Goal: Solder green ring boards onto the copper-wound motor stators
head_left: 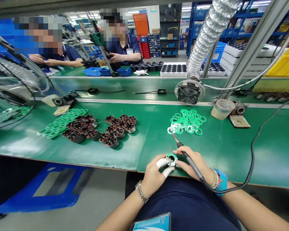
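Observation:
My left hand (pixel 156 171), with white tape on its fingers, grips a ring-shaped green circuit board (pixel 175 157) near the table's front edge. Whether a motor stator sits beneath that ring, I cannot tell. A soldering iron (pixel 191 163) rests in my right hand (pixel 197 162), its tip slanting up and away to the left. Fingers of the right hand also reach the ring's right side. Beyond the iron's tip lies a loose pile of green ring boards (pixel 186 120). Copper-wound motor stators (pixel 119 128) stand in groups to the left, beside panels of green boards (pixel 67 122).
A fume fan (pixel 189 93) hangs from a silver duct (pixel 204 35) above the table's back edge. At right are a pale round tub (pixel 222 109) and a soldering-iron stand (pixel 239 110). The iron's black cable (pixel 251 160) loops past my right arm. Two people sit across the bench.

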A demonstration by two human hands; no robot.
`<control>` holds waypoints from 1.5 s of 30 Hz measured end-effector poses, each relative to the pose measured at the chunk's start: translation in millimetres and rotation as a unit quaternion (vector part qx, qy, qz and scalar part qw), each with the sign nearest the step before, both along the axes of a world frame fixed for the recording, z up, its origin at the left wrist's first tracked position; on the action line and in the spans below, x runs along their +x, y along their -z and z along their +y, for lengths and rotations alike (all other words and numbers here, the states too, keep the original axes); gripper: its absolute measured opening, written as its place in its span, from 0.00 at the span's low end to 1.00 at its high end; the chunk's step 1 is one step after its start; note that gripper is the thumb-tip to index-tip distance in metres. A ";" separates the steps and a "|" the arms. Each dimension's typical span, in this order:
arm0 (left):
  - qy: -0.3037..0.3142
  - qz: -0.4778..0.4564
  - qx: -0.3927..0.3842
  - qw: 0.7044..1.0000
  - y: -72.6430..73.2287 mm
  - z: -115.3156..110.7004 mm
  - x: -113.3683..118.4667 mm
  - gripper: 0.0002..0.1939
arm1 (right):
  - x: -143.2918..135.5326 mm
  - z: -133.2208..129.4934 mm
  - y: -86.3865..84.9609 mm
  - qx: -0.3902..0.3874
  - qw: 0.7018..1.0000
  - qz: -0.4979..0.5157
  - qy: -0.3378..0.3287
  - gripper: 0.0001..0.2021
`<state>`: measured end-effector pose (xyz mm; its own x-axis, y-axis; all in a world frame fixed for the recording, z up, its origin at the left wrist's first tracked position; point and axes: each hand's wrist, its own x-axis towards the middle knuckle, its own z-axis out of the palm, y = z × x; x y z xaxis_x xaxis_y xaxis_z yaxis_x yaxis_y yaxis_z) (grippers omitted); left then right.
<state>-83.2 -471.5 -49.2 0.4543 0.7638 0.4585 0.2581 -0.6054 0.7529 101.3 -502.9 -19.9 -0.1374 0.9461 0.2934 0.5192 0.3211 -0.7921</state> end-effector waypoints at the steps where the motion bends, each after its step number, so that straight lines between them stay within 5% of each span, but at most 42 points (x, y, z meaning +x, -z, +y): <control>1: 0.001 0.002 -0.002 1.000 -0.1 -0.6 -0.5 0.12 | -1.2 0.8 0.9 0.002 1.000 -0.009 -0.007 0.16; 5: 0.007 0.040 -0.053 0.998 -3.0 4.3 -10.8 0.17 | -2.7 5.2 6.5 0.006 0.999 -0.024 -0.021 0.16; 10: 0.001 0.028 -0.191 0.981 -9.0 20.1 -23.3 0.05 | -0.5 7.6 4.2 0.012 0.999 -0.034 -0.034 0.16; 17: -0.035 -0.145 -0.426 0.892 -18.0 28.8 -2.6 0.09 | -1.0 4.6 -3.2 0.009 0.998 -0.045 -0.036 0.15; 29: -0.003 -0.090 -0.409 0.908 -25.4 32.8 -2.9 0.10 | -22.4 24.9 -9.1 0.107 0.993 -0.020 -0.056 0.10; 37: 0.045 -0.102 -0.439 0.892 -24.8 32.5 -7.8 0.10 | -29.4 22.0 -0.8 0.091 0.994 -0.040 -0.036 0.11; 45: 0.087 -0.078 -0.439 0.891 -24.6 36.8 -10.2 0.07 | -11.8 7.7 -19.0 0.055 0.998 -0.014 -0.001 0.06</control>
